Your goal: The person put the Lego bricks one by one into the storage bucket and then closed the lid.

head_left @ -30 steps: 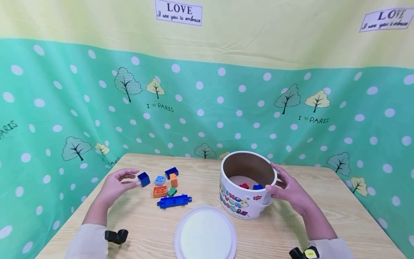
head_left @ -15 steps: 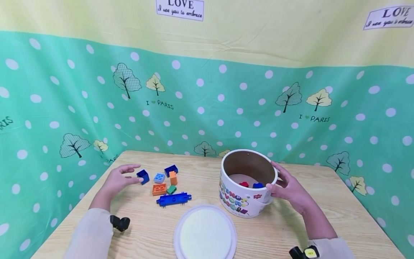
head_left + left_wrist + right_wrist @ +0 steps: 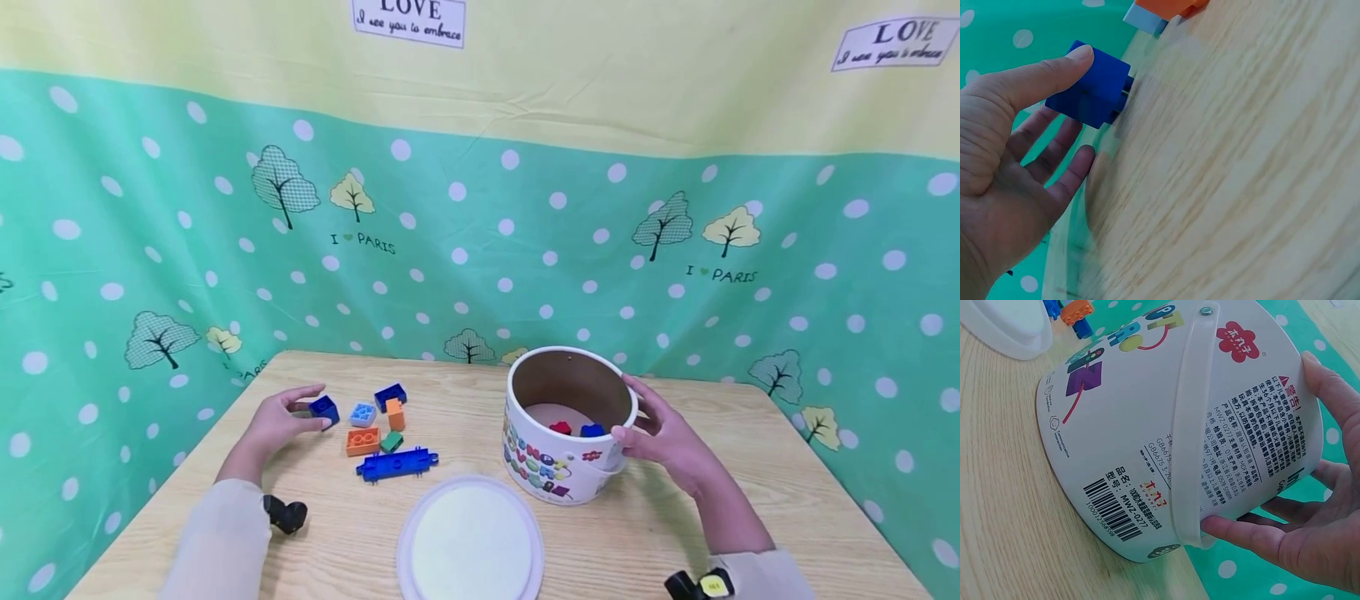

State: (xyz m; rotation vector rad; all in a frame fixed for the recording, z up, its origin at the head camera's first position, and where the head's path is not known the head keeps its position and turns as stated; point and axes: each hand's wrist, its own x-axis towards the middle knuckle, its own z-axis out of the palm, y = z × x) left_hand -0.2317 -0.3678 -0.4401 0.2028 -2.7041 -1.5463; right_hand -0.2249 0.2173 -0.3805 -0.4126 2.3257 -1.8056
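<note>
A dark blue toy brick (image 3: pixel 325 412) sits between the thumb and fingers of my left hand (image 3: pixel 279 422). In the left wrist view the thumb lies across that brick's face, its studs near the tabletop; the fingertips behind it are partly hidden. My right hand (image 3: pixel 665 435) grips a white printed bucket (image 3: pixel 555 468) at its right side, thumb near the rim and handle (image 3: pixel 1192 444). Inside the bucket lie a red piece (image 3: pixel 560 427) and a blue piece (image 3: pixel 592 431). Near the left hand are a light blue brick (image 3: pixel 363 414) and an orange brick (image 3: pixel 363 442).
Another dark blue brick (image 3: pixel 391 397), an upright orange brick (image 3: pixel 395 414), a green brick (image 3: pixel 392 442) and a long blue base piece (image 3: pixel 397 464) lie on the wooden table (image 3: pixel 337 550). A round white lid (image 3: pixel 471 542) is at the front. A patterned curtain (image 3: pixel 450 250) stands behind.
My left hand has moved in to the dark blue brick, and its thumb and fingers have closed around it. The right hand keeps its hold on the bucket. The head view has shifted slightly.
</note>
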